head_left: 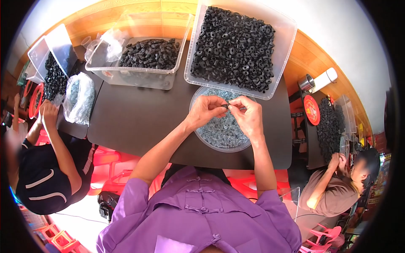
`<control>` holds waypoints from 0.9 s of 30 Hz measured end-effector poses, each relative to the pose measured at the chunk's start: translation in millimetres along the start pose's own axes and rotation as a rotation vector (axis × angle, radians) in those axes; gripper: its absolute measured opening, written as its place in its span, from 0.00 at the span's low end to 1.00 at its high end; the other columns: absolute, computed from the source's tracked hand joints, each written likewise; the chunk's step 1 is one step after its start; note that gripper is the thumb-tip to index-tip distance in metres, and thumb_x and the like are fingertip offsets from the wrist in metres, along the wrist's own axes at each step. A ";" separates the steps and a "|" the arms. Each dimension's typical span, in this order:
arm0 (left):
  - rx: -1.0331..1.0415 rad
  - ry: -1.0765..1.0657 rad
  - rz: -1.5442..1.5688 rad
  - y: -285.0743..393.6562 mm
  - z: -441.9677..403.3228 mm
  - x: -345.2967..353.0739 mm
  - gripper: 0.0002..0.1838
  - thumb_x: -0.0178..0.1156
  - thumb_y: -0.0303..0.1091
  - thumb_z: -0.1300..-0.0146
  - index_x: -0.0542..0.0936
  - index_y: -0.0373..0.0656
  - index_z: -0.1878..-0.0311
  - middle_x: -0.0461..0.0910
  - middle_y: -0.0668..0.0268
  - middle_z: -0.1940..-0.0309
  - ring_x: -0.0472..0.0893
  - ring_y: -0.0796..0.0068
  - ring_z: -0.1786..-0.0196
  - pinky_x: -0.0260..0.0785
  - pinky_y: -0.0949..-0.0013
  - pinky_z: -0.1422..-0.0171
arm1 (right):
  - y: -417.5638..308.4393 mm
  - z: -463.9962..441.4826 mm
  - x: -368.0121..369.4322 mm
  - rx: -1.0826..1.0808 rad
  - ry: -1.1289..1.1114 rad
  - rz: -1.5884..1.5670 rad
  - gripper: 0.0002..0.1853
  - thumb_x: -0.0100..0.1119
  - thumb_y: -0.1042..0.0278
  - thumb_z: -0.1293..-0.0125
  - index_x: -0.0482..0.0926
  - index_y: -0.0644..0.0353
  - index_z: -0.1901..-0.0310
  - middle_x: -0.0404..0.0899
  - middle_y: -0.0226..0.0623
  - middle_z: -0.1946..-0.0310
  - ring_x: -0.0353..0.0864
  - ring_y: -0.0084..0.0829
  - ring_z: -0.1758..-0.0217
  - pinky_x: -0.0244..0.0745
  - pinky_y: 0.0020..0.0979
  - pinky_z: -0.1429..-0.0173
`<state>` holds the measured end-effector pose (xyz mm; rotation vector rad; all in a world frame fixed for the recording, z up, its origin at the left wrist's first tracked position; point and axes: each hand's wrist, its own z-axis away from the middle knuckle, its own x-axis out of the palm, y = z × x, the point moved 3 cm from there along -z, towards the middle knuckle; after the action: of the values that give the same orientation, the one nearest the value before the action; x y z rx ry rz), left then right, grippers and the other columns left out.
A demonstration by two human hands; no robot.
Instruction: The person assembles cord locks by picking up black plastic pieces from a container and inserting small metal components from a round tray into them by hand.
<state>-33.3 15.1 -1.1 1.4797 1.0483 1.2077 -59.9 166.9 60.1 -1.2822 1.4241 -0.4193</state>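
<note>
My left hand (206, 112) pinches a small black plastic part (225, 106) between thumb and fingertips. My right hand (247, 116) meets it from the other side, its thumb and forefinger pressed together at the part; whatever tiny thing they grip is too small to make out. Both hands are over a round clear tub (249, 146) filled with small, clear bluish pieces (221, 130). Just beyond the hands, a white plastic bin (283, 55) holds a heap of small black parts (232, 48), and its near edge overlaps the tub.
A clear bin (135, 78) with more black pieces (149, 54) stands at the back of the dark table (139, 120). Left of it lies a plastic bag (79, 99) of clear pieces. People work at both sides, near a red plate (311, 110) and black heaps (330, 126).
</note>
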 end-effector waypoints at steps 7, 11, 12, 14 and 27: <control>0.053 0.069 -0.070 -2.8 0.2 1.7 0.09 0.60 0.25 0.39 0.79 0.30 0.58 0.83 0.64 0.70 0.82 0.80 0.67 0.77 0.75 0.61 | -6.0 -1.8 9.6 -0.130 -0.009 0.135 0.06 0.59 0.84 0.46 0.71 0.65 0.71 0.76 0.42 0.77 0.79 0.40 0.74 0.71 0.36 0.71; 0.075 0.107 -0.195 -4.3 0.4 -0.8 0.09 0.60 0.25 0.41 0.79 0.31 0.59 0.83 0.62 0.73 0.83 0.79 0.70 0.75 0.74 0.64 | -6.2 -3.2 17.4 -0.211 -0.001 0.232 0.08 0.58 0.85 0.49 0.68 0.65 0.72 0.73 0.44 0.75 0.75 0.48 0.70 0.68 0.43 0.67; 0.084 0.128 -0.245 -5.8 0.3 -1.6 0.09 0.60 0.25 0.41 0.79 0.31 0.59 0.82 0.61 0.74 0.83 0.79 0.70 0.74 0.73 0.65 | -6.8 -3.3 19.0 -0.221 0.000 0.255 0.09 0.58 0.85 0.50 0.68 0.65 0.71 0.73 0.44 0.74 0.75 0.49 0.68 0.68 0.45 0.65; 0.103 0.141 -0.261 -7.4 0.0 -0.8 0.09 0.59 0.24 0.41 0.79 0.32 0.58 0.82 0.60 0.74 0.83 0.77 0.71 0.74 0.73 0.65 | -7.3 -3.7 20.3 -0.229 0.001 0.271 0.09 0.58 0.85 0.50 0.67 0.65 0.71 0.73 0.44 0.74 0.75 0.49 0.68 0.68 0.45 0.65; 0.090 0.228 -0.318 11.0 3.1 -1.6 0.09 0.59 0.27 0.43 0.78 0.33 0.60 0.81 0.60 0.75 0.80 0.75 0.74 0.72 0.69 0.67 | -9.1 5.5 20.3 -0.195 0.006 0.270 0.22 0.63 0.82 0.49 0.76 0.63 0.50 0.76 0.40 0.66 0.78 0.38 0.66 0.74 0.36 0.61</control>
<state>-29.9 10.8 9.1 1.2026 1.4483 1.1277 -46.8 148.6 56.1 -1.2192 1.6478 -0.1046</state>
